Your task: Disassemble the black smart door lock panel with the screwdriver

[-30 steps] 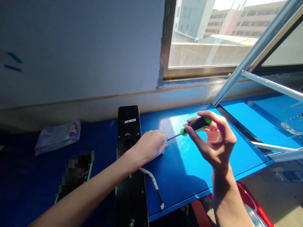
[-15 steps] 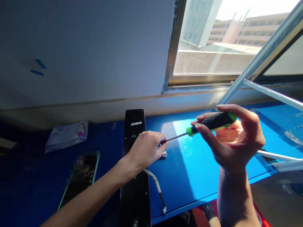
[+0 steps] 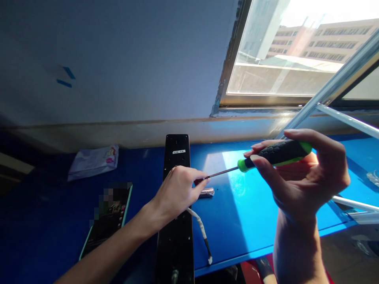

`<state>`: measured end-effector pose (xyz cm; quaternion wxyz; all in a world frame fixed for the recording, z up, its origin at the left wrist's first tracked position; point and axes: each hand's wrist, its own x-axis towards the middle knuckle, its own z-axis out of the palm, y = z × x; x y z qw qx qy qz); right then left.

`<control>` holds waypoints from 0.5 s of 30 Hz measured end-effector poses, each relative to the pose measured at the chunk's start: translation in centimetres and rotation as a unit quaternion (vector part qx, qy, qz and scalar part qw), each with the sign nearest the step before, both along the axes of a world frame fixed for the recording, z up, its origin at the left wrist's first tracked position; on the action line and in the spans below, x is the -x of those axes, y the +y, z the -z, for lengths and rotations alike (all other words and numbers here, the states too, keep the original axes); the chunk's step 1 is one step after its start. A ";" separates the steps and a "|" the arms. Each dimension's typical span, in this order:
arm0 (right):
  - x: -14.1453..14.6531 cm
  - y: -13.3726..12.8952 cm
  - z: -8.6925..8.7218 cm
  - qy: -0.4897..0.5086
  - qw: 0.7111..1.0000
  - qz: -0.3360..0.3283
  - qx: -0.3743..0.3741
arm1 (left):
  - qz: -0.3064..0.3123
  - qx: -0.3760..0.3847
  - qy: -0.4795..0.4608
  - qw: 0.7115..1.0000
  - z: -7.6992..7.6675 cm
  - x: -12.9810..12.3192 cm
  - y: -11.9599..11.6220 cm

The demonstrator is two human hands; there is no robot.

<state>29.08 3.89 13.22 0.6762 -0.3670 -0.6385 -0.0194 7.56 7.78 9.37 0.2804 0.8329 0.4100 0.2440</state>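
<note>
My right hand (image 3: 308,169) is closed round the black and green handle of a screwdriver (image 3: 275,154), held nearly level with its shaft pointing left. At the shaft's end, the thumb and fingers of my left hand (image 3: 180,187) pinch together; whether a small screw is between them is hidden. My left hand is over a long black panel (image 3: 177,244) with a white label near its far end. Below my left fingertips lies a shiny cylinder (image 3: 207,192). A white-wrapped cable (image 3: 200,227) with a black end and white connector comes out beside the panel.
The blue table (image 3: 227,232) runs along the wall. A phone (image 3: 111,221) lies at the left, with a pale plastic packet (image 3: 94,161) behind it. A metal ladder-like frame (image 3: 346,118) slants across the right side, in front of the window (image 3: 275,79).
The whole view has shifted, so the scene sits further right. The screwdriver stays in my right hand, its tip still at my left fingertips. More of the shiny cylinder shows.
</note>
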 end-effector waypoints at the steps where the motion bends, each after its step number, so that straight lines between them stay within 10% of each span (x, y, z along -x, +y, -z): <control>1: 0.0 0.0 0.0 -0.003 1.000 0.003 0.000 | -0.001 -0.004 -0.009 1.000 0.2 0.1 0.0; 15: 0.2 1.3 1.3 0.114 0.993 0.023 0.016 | -0.061 0.061 -0.146 0.986 1.4 0.8 -0.9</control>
